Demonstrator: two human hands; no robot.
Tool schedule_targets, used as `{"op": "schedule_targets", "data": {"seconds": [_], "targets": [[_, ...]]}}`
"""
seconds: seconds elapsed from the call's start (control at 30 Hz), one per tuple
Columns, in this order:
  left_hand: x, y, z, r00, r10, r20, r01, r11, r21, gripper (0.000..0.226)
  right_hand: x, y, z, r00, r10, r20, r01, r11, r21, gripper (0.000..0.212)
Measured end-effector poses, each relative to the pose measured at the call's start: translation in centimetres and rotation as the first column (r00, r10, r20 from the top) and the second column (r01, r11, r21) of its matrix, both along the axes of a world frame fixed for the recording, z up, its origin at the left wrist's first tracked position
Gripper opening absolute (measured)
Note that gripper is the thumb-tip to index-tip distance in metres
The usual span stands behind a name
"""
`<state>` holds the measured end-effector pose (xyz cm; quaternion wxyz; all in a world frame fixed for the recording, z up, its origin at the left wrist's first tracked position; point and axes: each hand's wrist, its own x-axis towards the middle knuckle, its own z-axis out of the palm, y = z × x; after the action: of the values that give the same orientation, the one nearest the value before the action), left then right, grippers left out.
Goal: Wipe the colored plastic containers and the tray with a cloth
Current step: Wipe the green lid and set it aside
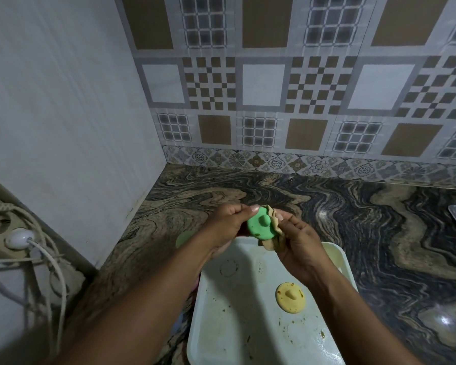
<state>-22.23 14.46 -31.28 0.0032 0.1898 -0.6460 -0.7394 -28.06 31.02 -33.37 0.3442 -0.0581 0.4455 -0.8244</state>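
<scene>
Green lid (261,227): pinched at its rim in the left hand (228,222), knob toward the camera. Cloth (273,233): bunched in the right hand (298,243), pressed to the lid's right edge. Soiled tray (221,325) and yellow lid (290,297): lay below both grips, unwiped.

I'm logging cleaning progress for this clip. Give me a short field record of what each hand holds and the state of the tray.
left hand: holds green lid by its edge
right hand: presses beige cloth against the green lid
tray: pale, on the marbled counter, specks and stains visible
on tray: yellow lid, knob up, stained
held over: far end of tray
</scene>
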Motion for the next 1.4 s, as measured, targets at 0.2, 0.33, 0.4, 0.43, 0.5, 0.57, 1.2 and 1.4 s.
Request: {"op": "schedule_targets", "data": {"seconds": [0.2,0.33,0.4,0.43,0.5,0.57,1.2,1.4], "targets": [[0.4,-2.2,2.2,0.963,-0.265,0.039,0.265,0.964,0.003,0.021,-1.5,0.7,2.6,0.976,0.185,-0.112,-0.176,0.98,0.088,0.035],[-0.7,0.2,0.9,0.97,0.11,-0.219,-0.115,0.993,-0.01,0.019,0.4,-1.4,3.0,0.996,-0.091,0.016,0.092,0.993,-0.075,0.023],[-0.9,1.1,-0.1,0.956,0.182,-0.229,-0.198,0.979,-0.046,0.024,1.2,-2.0,2.0,0.975,-0.197,0.099,0.208,0.972,-0.106,0.021],[-0.7,1.1,-0.3,0.969,0.164,-0.188,-0.173,0.984,-0.033,0.026,1.3,-1.9,1.8,0.971,-0.205,0.119,0.216,0.972,-0.092,0.021],[-0.1,0.1,0.5,1.0,0.01,-0.03,-0.009,1.0,0.011,0.026,0.6,-1.2,2.1,0.991,-0.119,0.057,0.119,0.993,0.0,0.022],[0.6,-1.4,1.4,0.976,-0.192,0.107,0.192,0.981,0.006,0.023,-0.6,-0.3,2.9,0.998,0.039,-0.047,-0.033,0.993,0.117,0.029],[-0.2,0.8,1.1,0.985,0.133,-0.112,-0.103,0.965,0.242,0.013,-0.6,-0.5,4.3,1.0,-0.012,-0.021,0.014,0.996,0.086,0.022],[0.0,3.9,-0.2,0.934,0.356,-0.044,-0.314,0.872,0.376,0.017,1.7,-1.9,1.5,0.949,-0.312,0.048,0.31,0.95,0.047,0.021]]}}
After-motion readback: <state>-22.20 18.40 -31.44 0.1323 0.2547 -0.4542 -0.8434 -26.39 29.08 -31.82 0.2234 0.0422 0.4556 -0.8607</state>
